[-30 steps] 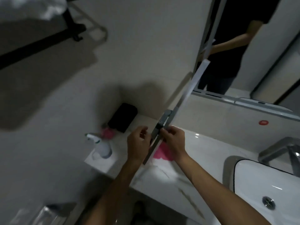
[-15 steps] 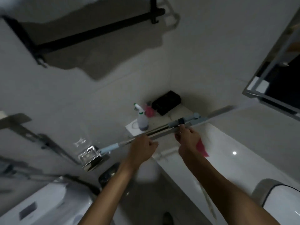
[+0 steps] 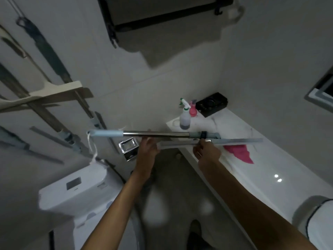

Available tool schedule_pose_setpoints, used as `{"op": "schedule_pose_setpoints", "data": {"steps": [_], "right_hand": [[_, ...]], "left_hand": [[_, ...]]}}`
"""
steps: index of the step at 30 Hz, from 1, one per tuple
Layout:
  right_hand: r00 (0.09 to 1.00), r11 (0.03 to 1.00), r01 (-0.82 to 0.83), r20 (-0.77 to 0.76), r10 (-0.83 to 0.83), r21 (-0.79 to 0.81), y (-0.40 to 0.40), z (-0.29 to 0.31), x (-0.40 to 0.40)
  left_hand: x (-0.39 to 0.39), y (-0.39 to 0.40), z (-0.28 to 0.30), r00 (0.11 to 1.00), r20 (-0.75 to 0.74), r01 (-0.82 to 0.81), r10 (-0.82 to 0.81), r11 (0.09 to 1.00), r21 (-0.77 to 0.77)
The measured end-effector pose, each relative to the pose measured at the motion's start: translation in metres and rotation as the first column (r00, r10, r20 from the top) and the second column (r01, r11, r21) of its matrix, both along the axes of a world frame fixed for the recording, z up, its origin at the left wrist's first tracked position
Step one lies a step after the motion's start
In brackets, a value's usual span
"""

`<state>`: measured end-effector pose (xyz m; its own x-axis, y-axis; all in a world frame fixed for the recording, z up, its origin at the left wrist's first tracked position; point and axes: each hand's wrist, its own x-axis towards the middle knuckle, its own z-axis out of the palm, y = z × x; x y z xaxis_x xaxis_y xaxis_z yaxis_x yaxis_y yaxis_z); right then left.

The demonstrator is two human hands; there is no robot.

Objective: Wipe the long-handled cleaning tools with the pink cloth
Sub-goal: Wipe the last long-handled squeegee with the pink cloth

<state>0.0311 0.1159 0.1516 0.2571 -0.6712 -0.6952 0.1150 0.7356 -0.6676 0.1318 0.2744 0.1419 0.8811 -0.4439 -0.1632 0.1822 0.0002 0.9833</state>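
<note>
- Moved since the earlier pictures: long-handled tool [image 3: 156, 133], upright against the mirror a second ago, now lies near level across the view; the camera has swung left, bringing the toilet tank [image 3: 72, 188] and wall-hung tools into sight.
- Long-handled tool: metal shaft, pale blue grip at the left end with a white hanging cord [image 3: 92, 150], grey-blue joint at the right, a long flat blade [image 3: 225, 141] running just below the shaft and out over the counter.
- Left hand [image 3: 148, 149]: under the shaft near its middle, fingers curled up at the blade's left end; exact grip cannot be told.
- Right hand [image 3: 207, 152]: fingers pinched on the blade just below the joint.
- Pink cloth [image 3: 240, 153]: crumpled on the white counter [image 3: 270, 168], just right of the right hand, held by neither hand.
- Counter's far end: white spray bottle [image 3: 185, 118], small pink bottle [image 3: 193, 110] beside it, black box [image 3: 211, 104] in the corner.
- Wall above: black towel rail [image 3: 162, 17].
- Lower right: basin rim [image 3: 320, 219].
</note>
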Motion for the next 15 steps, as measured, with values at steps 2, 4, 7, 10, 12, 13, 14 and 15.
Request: {"op": "schedule_pose_setpoints", "data": {"steps": [2, 4, 7, 10, 12, 13, 14, 15], "right_hand": [[0.999, 0.998, -0.035, -0.024, 0.036, 0.047, 0.025, -0.004, -0.005], [0.995, 0.991, -0.098, -0.024, 0.100, 0.091, 0.050, -0.011, -0.011], [0.978, 0.966, -0.209, 0.007, 0.210, 0.155, 0.084, -0.022, -0.021], [0.854, 0.846, -0.508, -0.035, 0.519, 0.165, 0.111, -0.024, -0.029], [0.657, 0.694, -0.718, -0.271, 0.704, 0.062, 0.123, -0.024, -0.031], [0.569, 0.619, -0.785, -0.401, 0.718, -0.007, 0.128, -0.023, -0.030], [0.497, 0.535, -0.841, -0.498, 0.710, -0.077, 0.133, -0.021, -0.027], [0.438, 0.438, -0.887, -0.567, 0.697, -0.147, 0.140, -0.015, -0.024]], "left_hand": [[-0.005, 0.020, 0.013, 0.999, -0.030, 0.016, -0.021, 0.988, -0.154], [-0.011, 0.040, 0.025, 0.999, 0.015, 0.047, -0.044, 0.979, -0.197], [-0.024, 0.070, 0.031, 0.992, 0.116, 0.070, -0.049, 0.981, -0.181], [-0.036, 0.098, 0.034, 0.970, 0.244, 0.049, -0.018, 0.991, -0.121], [-0.041, 0.112, 0.034, 0.946, 0.323, -0.037, 0.034, 0.999, 0.004], [-0.044, 0.119, 0.034, 0.932, 0.358, -0.092, 0.065, 0.994, 0.058], [-0.047, 0.125, 0.036, 0.915, 0.394, -0.135, 0.087, 0.986, 0.097], [-0.052, 0.131, 0.039, 0.898, 0.430, -0.164, 0.096, 0.979, 0.123]]}}
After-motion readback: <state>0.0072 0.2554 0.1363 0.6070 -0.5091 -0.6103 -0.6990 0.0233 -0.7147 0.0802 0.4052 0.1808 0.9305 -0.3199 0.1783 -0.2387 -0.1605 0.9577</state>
